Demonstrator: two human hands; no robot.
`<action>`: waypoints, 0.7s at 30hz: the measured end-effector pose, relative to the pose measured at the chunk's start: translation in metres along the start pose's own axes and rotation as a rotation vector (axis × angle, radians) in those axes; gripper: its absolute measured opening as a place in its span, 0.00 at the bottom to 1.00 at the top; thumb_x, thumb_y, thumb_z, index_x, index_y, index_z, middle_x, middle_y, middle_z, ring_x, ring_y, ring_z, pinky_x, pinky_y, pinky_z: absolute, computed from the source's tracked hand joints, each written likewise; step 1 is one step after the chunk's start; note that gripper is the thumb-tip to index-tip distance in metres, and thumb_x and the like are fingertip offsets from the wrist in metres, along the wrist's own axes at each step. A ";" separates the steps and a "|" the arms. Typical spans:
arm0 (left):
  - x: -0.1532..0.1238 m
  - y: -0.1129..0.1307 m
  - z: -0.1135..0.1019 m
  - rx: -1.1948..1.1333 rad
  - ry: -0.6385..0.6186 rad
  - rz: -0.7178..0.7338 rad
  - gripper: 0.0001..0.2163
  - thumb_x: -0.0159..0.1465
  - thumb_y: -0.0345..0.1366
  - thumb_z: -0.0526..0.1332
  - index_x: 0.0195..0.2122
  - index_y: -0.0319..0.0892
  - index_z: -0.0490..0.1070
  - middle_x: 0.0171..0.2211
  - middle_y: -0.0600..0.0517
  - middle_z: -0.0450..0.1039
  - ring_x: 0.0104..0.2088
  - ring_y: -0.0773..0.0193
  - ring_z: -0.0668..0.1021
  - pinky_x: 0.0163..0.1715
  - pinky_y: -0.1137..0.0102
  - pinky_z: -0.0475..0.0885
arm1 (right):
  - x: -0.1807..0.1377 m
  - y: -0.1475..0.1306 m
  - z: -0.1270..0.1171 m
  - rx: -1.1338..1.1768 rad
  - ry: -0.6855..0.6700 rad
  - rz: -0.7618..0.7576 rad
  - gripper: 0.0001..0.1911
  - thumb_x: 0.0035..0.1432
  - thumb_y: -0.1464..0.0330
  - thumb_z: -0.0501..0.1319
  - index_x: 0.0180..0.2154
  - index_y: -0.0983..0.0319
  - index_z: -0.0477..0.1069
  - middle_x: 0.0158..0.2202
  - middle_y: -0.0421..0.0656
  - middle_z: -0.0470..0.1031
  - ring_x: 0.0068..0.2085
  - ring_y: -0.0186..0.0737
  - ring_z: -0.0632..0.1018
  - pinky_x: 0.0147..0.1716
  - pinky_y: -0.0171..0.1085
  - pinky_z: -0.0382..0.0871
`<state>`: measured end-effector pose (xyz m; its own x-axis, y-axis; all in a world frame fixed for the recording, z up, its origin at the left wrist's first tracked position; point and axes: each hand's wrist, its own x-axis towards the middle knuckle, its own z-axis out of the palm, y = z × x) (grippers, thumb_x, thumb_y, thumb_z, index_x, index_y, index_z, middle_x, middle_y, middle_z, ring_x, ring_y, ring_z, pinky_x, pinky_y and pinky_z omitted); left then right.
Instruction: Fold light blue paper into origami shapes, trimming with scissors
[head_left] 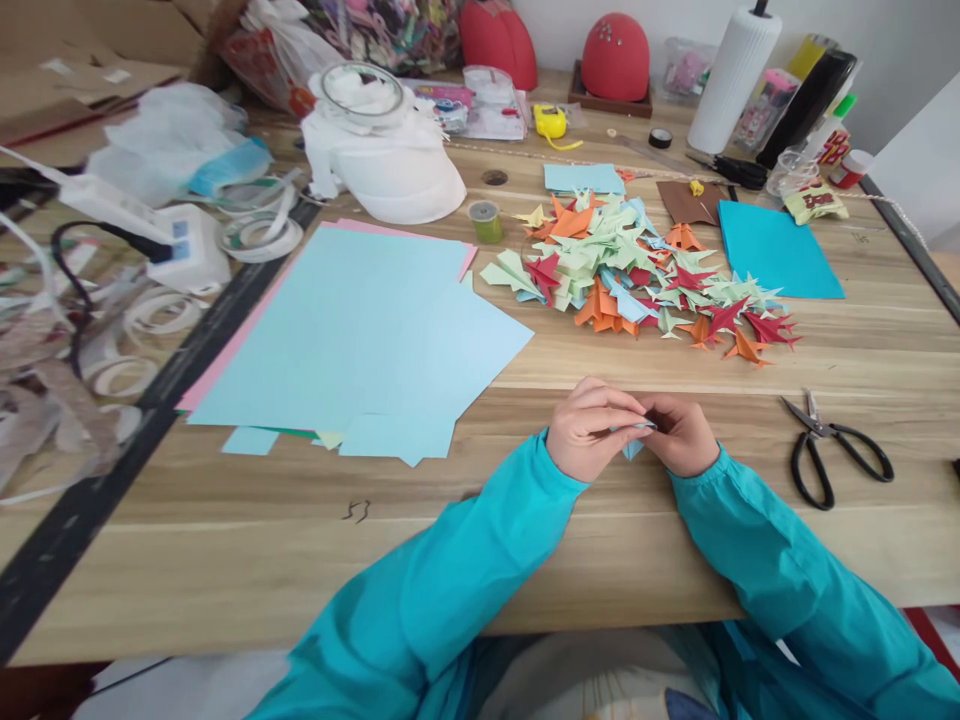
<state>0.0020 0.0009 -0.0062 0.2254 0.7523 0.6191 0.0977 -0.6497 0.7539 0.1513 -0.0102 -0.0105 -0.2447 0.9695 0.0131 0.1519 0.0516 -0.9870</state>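
Note:
Between my two hands is a small piece of folded light-blue paper [634, 449], mostly hidden by the fingers. My left hand [596, 428] pinches it from the left, fingers pressed together over its top. On the other side, my right hand [681, 434] grips it with curled fingers. Both hands are just above the wooden table [600, 540]. Beyond them lies a heap of folded paper shapes [600, 250] in green, orange, red and blue. Black-handled scissors [821, 432] lie partly spread to the right of my right hand.
Large light-blue sheets [337, 330] over pink ones cover the left middle. Behind are a green spool [486, 222], a white cap [390, 165], a yellow tape measure [550, 122] and a turquoise stack [780, 250]. A power strip [120, 215] and ribbon rolls crowd the left.

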 end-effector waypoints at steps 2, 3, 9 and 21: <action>0.000 0.002 0.001 -0.025 0.009 -0.010 0.01 0.50 0.32 0.65 0.25 0.43 0.75 0.26 0.50 0.76 0.30 0.65 0.72 0.32 0.67 0.69 | -0.001 0.001 -0.001 -0.052 -0.016 -0.016 0.12 0.43 0.61 0.65 0.28 0.63 0.71 0.24 0.42 0.72 0.27 0.35 0.72 0.27 0.35 0.66; 0.000 0.003 0.001 -0.033 0.016 -0.019 0.01 0.50 0.33 0.65 0.24 0.43 0.74 0.25 0.51 0.76 0.29 0.65 0.73 0.31 0.67 0.70 | -0.001 0.001 -0.001 -0.071 -0.024 -0.023 0.12 0.44 0.61 0.64 0.28 0.63 0.71 0.25 0.42 0.72 0.27 0.36 0.72 0.28 0.35 0.67; -0.001 0.006 0.003 -0.074 0.048 -0.033 0.04 0.48 0.34 0.67 0.21 0.42 0.73 0.22 0.51 0.75 0.26 0.66 0.73 0.28 0.68 0.69 | -0.002 -0.002 -0.002 -0.131 -0.055 -0.070 0.11 0.46 0.61 0.63 0.28 0.63 0.71 0.24 0.43 0.72 0.27 0.36 0.72 0.27 0.35 0.66; -0.003 0.011 -0.004 -0.139 -0.050 -0.129 0.10 0.59 0.32 0.54 0.39 0.40 0.73 0.38 0.44 0.73 0.40 0.61 0.73 0.39 0.64 0.70 | 0.004 -0.002 -0.002 0.182 0.065 0.081 0.13 0.36 0.63 0.69 0.26 0.63 0.70 0.23 0.39 0.74 0.25 0.34 0.73 0.27 0.35 0.69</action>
<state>-0.0013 -0.0079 0.0009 0.2674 0.8199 0.5063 -0.0050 -0.5242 0.8516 0.1521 -0.0062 -0.0076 -0.1756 0.9825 -0.0628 -0.0083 -0.0652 -0.9978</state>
